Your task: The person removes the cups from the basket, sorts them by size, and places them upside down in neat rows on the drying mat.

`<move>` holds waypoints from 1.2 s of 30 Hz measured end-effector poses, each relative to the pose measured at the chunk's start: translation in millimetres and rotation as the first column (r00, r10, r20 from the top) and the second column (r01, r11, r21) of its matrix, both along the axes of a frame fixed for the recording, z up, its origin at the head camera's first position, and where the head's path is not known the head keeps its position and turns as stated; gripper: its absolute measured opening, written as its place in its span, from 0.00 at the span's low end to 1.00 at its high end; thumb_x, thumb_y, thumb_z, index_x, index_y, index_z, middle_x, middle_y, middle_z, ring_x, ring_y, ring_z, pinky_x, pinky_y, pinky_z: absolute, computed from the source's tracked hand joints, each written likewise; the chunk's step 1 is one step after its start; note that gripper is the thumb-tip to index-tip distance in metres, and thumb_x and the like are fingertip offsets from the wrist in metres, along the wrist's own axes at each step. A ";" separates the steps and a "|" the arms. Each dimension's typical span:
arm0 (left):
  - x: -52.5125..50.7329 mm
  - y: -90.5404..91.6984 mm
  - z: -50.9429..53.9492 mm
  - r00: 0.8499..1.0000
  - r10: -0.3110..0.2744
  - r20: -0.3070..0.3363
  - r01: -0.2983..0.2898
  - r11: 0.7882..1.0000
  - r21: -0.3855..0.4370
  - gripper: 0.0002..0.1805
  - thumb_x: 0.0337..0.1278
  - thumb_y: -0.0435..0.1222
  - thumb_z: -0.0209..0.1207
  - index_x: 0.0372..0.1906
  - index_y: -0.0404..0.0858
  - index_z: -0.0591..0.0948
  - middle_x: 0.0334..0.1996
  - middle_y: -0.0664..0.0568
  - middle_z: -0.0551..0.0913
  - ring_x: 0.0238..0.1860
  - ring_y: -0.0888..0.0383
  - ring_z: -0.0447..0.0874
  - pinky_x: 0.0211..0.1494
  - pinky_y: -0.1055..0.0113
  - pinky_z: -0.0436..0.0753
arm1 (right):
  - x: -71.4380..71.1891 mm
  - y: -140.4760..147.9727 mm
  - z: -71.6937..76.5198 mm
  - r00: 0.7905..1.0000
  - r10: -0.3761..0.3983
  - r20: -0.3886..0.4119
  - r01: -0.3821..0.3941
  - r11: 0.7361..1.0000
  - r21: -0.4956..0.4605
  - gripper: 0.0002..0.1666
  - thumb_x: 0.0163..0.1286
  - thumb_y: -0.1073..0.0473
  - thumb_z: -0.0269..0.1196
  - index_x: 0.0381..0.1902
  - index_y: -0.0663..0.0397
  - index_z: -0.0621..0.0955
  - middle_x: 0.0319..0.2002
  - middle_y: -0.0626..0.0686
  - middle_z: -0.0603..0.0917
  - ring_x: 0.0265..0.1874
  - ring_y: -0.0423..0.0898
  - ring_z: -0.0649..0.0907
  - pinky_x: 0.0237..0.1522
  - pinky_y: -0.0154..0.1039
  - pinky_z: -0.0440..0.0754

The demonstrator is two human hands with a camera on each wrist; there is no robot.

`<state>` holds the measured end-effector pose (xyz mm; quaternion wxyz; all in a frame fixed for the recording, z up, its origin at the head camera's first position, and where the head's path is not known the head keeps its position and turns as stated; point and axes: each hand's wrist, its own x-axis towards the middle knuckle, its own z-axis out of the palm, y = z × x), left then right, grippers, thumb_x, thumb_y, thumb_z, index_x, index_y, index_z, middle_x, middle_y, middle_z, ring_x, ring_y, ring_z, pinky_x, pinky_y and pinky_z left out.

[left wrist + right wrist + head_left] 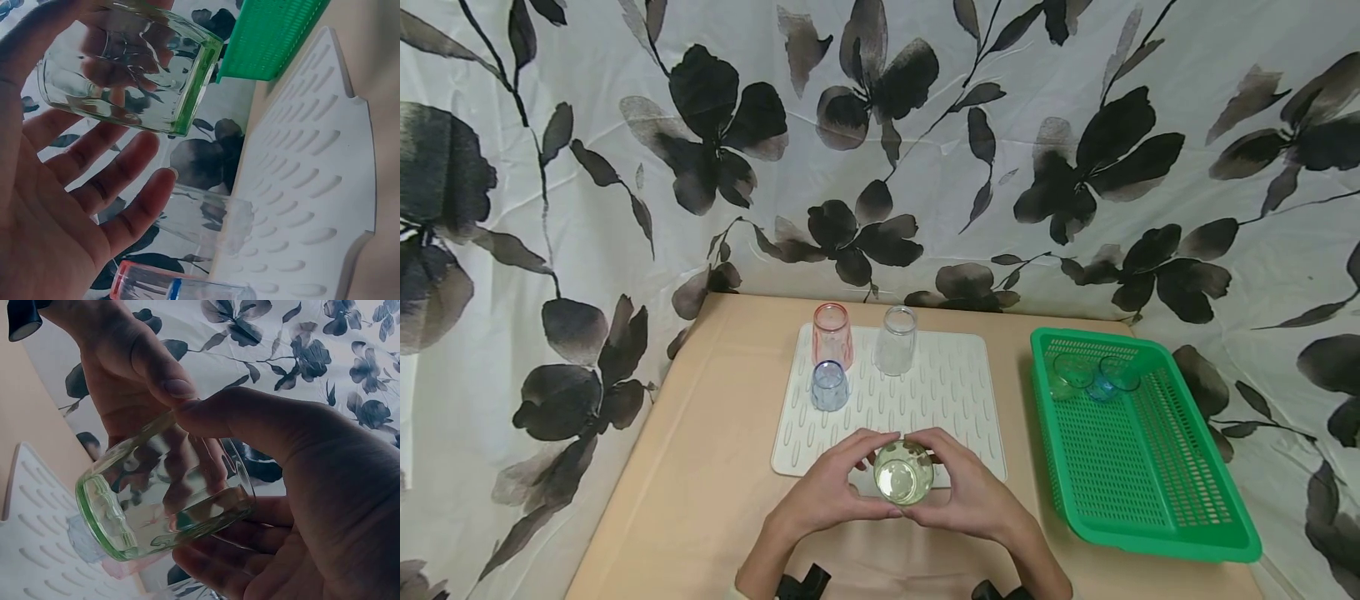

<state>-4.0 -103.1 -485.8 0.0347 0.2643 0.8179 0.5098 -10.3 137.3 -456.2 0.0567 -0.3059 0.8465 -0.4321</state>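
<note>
Both hands hold a pale green glass tumbler (pixel 904 473) above the front edge of the white ridged mat (pixel 947 400). My left hand (pixel 838 483) grips it from the left with thumb and index finger; in the left wrist view, its lower fingers spread beneath the tumbler (pixel 131 69). On the opposite side my right hand (pixel 966 492) curls round it, the two thumbs meeting on the near side. The tumbler's thick green base (pixel 103 522) points toward the mat in the right wrist view. A pink glass (pixel 832 337), a clear glass (pixel 895 343) and a small blue glass (pixel 830 387) stand on the mat.
A green plastic basket (pixel 1138 500) sits at the right of the tan table (pixel 692 467). Inside its far end are a green glass (pixel 1070 377) and a blue glass (pixel 1108 382). Floral cloth (pixel 955 167) hangs behind and beside the table.
</note>
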 end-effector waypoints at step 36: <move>-0.6 -0.3 -1.9 0.981 0.040 -0.192 -0.022 0.995 0.096 0.44 0.40 0.53 0.79 0.66 0.47 0.75 0.58 0.60 0.79 0.51 0.59 0.81 0.46 0.69 0.86 | -2.1 -12.4 -57.4 0.981 0.022 0.193 0.010 0.987 -0.162 0.42 0.53 0.46 0.79 0.64 0.33 0.73 0.55 0.42 0.82 0.55 0.47 0.83 0.60 0.39 0.84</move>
